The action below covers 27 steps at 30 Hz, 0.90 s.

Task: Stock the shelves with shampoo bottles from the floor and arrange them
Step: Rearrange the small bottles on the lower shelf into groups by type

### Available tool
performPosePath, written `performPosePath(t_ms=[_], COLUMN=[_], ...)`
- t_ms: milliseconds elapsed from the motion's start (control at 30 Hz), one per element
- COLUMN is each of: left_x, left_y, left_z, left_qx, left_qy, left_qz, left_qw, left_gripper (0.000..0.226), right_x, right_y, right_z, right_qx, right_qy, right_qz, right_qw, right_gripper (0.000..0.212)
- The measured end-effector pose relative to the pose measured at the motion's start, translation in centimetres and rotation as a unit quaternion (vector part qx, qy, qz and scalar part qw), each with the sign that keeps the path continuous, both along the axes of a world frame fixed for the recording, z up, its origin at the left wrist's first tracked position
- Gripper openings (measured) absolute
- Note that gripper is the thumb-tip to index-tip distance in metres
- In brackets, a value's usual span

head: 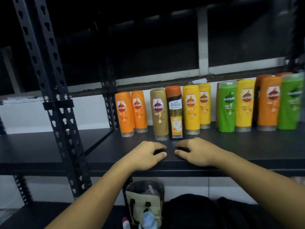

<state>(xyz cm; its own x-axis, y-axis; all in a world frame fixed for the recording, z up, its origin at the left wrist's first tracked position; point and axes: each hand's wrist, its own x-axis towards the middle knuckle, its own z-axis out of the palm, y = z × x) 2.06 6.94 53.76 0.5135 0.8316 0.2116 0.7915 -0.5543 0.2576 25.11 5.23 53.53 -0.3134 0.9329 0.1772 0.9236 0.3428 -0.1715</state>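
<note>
Left hand (pixel 145 156), right hand (pixel 196 152) rest on shelf (pixel 247 146) before bottles (pixel 159 113); bag (pixel 140 200) below.

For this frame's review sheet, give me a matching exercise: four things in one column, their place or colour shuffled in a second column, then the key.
Things
1. leftmost bottle
2. Safi Shayla bottle
3. tote bag
4. left hand

Place or colour
A. below the shelf
B. black body, orange cap
C. resting on the shelf, in front of the bottles
D. orange

Pairs: 1-D, 2-B, 3-A, 4-C
</note>
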Motion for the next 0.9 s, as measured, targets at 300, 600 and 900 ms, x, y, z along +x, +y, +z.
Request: performPosePath(t_ms=[300,600,900], left_x=[16.3,27.1,28.2], left_y=[2.0,4.6,5.9], left_z=[0.1,0.3,-1.3], left_qx=[0.000,-0.038,-0.048], left_qy=[0.031,0.047,0.038], left_qz=[-0.132,-0.172,-0.157], left_qw=[0.991,0.983,0.986], left_gripper=[0.047,0.058,0.056], right_x=[14.0,22.2,24.5], right_y=[-4.2,-5.0,-0.8], right_z=[0.3,0.8,1.5], right_qx=[-0.041,-0.032,0.107], right_qy=[0.013,0.084,0.413], right_qz=[-0.122,-0.241,-0.354], right_qw=[0.992,0.966,0.832], right_gripper=[0.054,0.050,0.045])
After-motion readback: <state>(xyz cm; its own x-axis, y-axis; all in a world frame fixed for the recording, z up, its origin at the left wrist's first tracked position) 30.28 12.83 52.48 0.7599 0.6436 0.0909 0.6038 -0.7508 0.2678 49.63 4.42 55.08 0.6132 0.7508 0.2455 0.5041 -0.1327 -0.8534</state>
